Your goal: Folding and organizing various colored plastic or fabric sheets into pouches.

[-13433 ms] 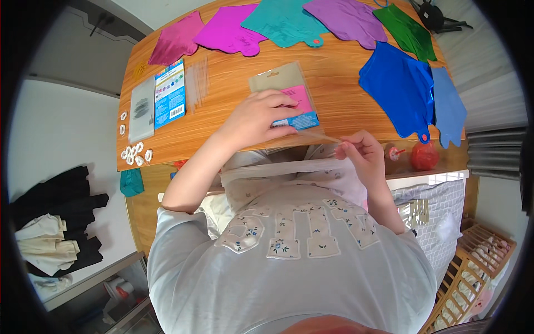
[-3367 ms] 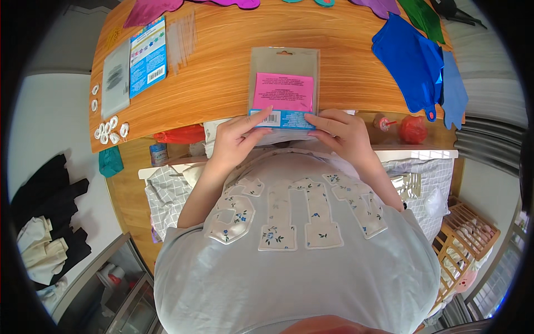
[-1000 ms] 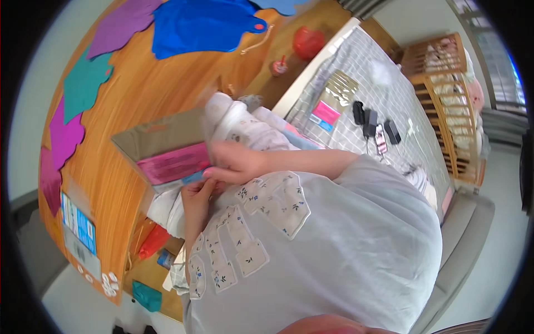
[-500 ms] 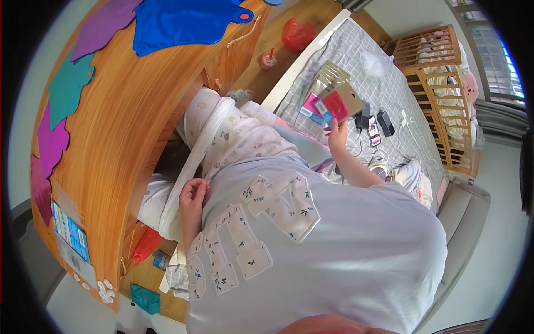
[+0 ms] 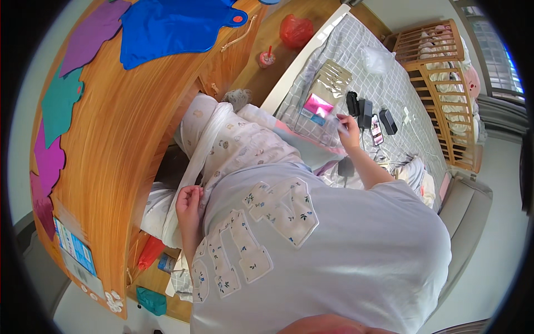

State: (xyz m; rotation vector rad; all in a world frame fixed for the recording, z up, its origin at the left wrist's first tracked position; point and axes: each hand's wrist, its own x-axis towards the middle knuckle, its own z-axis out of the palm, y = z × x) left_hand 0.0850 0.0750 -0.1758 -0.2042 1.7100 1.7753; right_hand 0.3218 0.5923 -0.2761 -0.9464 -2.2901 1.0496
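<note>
Slanting rightward lengthwise, packets (image 5: 329,86), pink ends (image 5: 317,104) lowermost, right hand (image 5: 349,132) half bent, left hand (image 5: 189,199) curled, holds unclear

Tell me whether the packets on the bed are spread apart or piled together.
Piled together: the packets overlap on the bed, several top edges showing in steps. How many there are, I cannot tell.

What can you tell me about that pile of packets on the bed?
The pile of packets lies flat on the grey checked bedspread, one end fanned in steps. It looks like clear, glossy plastic over tan backing; the uppermost shows a shiny pink panel beside a blue strip. The right hand is near its pink end; whether it touches is unclear.
</note>
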